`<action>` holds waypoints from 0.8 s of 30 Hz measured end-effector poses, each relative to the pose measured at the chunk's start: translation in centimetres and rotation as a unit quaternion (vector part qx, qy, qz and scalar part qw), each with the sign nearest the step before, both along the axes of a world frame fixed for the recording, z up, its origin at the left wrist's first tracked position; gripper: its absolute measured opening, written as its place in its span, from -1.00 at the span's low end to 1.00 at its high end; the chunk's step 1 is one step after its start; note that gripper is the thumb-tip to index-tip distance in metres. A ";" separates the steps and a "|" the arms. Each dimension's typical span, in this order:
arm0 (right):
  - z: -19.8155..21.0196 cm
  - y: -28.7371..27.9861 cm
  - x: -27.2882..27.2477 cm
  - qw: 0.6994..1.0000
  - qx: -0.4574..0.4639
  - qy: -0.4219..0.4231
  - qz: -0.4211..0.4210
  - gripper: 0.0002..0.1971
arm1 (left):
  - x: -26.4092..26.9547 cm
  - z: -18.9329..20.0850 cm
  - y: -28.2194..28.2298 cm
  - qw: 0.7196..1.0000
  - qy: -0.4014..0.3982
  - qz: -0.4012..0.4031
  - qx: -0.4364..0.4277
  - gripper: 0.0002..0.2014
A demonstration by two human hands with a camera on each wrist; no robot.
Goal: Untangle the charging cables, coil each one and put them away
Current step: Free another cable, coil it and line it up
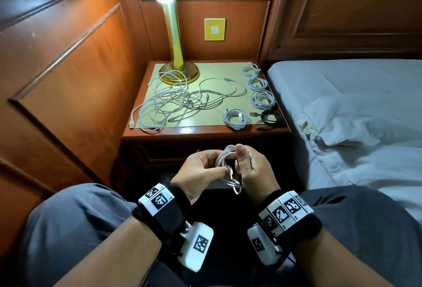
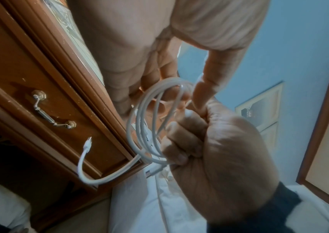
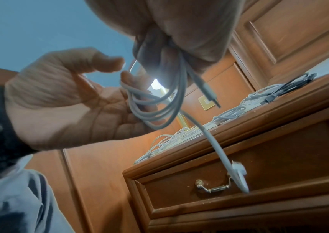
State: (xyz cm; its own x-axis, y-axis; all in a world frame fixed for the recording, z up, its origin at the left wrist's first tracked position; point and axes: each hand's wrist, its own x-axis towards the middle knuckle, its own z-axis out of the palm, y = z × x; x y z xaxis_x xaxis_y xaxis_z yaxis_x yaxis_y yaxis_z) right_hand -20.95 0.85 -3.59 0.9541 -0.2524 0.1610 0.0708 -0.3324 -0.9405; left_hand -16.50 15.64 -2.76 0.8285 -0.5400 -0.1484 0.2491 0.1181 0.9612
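Above the lap, at 6 o'clock, the right hand (image 1: 252, 168) closes its fingers around a coiled white cable (image 1: 228, 160), and the left hand (image 1: 201, 172) pinches one strand of it. Farther, at 12 o'clock, the nightstand (image 1: 205, 132) carries a tangle of white cables (image 1: 173, 102) at 11 o'clock. At 1 o'clock lie four white coils (image 1: 261, 98) and a black coil (image 1: 271, 119).

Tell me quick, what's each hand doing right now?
Left hand: pinching the white cable coil between thumb and fingertips.
Right hand: fingers curled round the same coil, thumb up, gripping it.
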 end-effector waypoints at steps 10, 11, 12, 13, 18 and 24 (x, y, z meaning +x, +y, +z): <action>-0.1 0.3 0.1 0.995 -0.096 -0.025 -0.009 -0.55 | -0.3 -0.9 -1.1 0.958 -0.179 0.091 0.204 -0.73; 0.1 0.3 0.0 0.994 -0.102 -0.029 -0.010 -0.55 | -0.1 -1.0 -1.1 0.953 -0.187 0.103 0.213 -0.74; 0.1 0.3 0.0 0.993 -0.108 -0.033 -0.013 -0.55 | 0.1 -1.1 -1.0 0.950 -0.190 0.110 0.221 -0.74; 0.1 0.2 0.0 0.992 -0.115 -0.039 -0.018 -0.55 | 0.3 -1.2 -1.0 0.948 -0.189 0.113 0.229 -0.73; -0.3 -0.8 0.4 0.982 -0.173 -0.071 -0.034 -0.62 | 0.6 -0.5 -0.5 0.939 -0.176 0.143 0.259 -0.75; -0.5 -4.7 2.1 0.975 -0.109 -0.041 -0.187 -0.57 | 2.0 -0.3 2.0 0.955 -0.174 0.079 0.227 -0.54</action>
